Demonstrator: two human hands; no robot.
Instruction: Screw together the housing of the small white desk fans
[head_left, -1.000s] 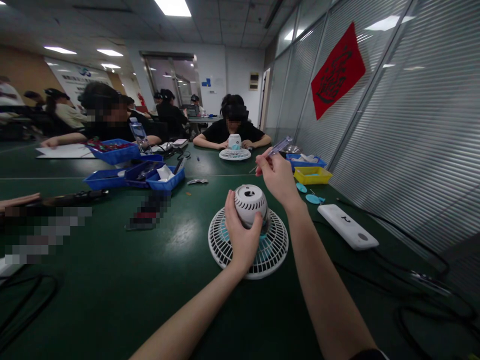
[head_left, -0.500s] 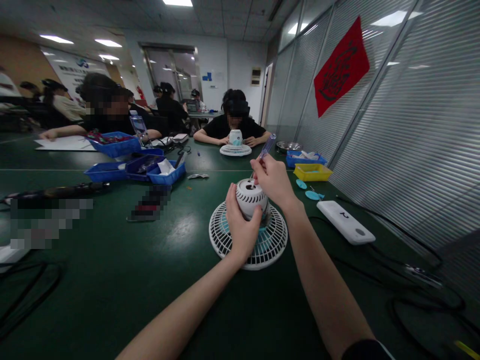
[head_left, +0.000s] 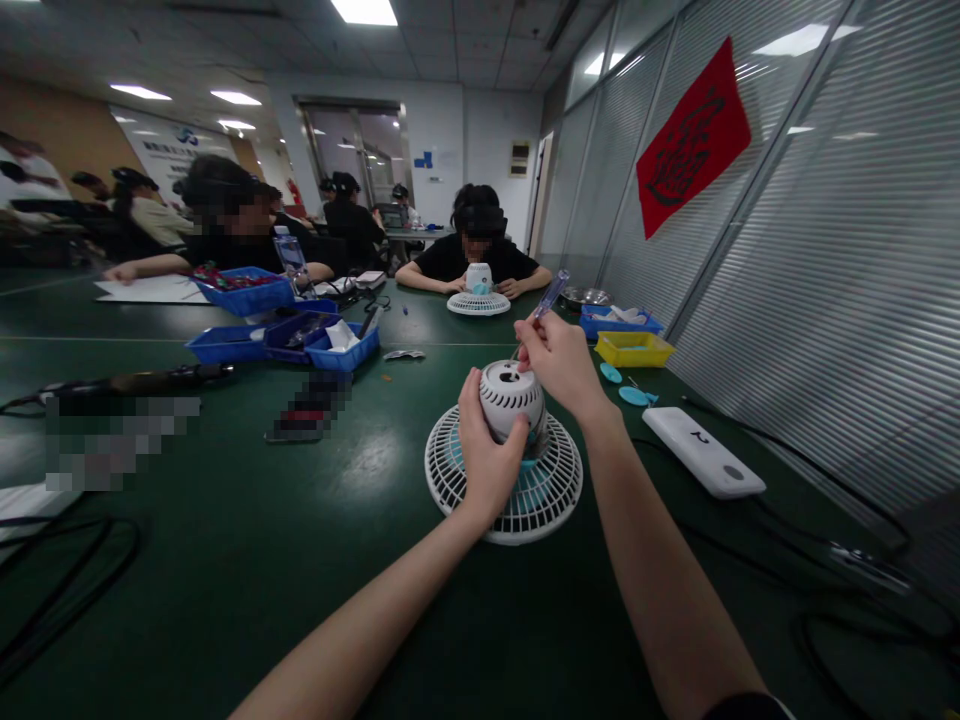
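Observation:
A small white fan [head_left: 511, 402] lies face down on the green table, its round grille [head_left: 551, 500] against the surface and its slotted motor housing on top. My left hand [head_left: 491, 455] is wrapped round the near left side of the housing, thumb toward the right. In my right hand [head_left: 553, 352] is a screwdriver with a clear purple handle [head_left: 553, 292], tilted up and to the right. Its shaft points down at the top of the housing by the dark openings; the fingers hide most of the tip, so contact cannot be made out.
Right of the fan lie light-blue round pieces [head_left: 634, 396], a yellow tray [head_left: 634, 349], a blue tray [head_left: 619, 320] and a white power bank [head_left: 703, 452] with cables. Blue bins [head_left: 346, 352] stand left. Across the table a person [head_left: 474, 245] sits behind another fan [head_left: 478, 300].
The whole view has shifted slightly, so things appear a little farther right and lower. The screwdriver leans more to the right, and its shaft has moved toward the housing's right side. My left hand keeps its hold.

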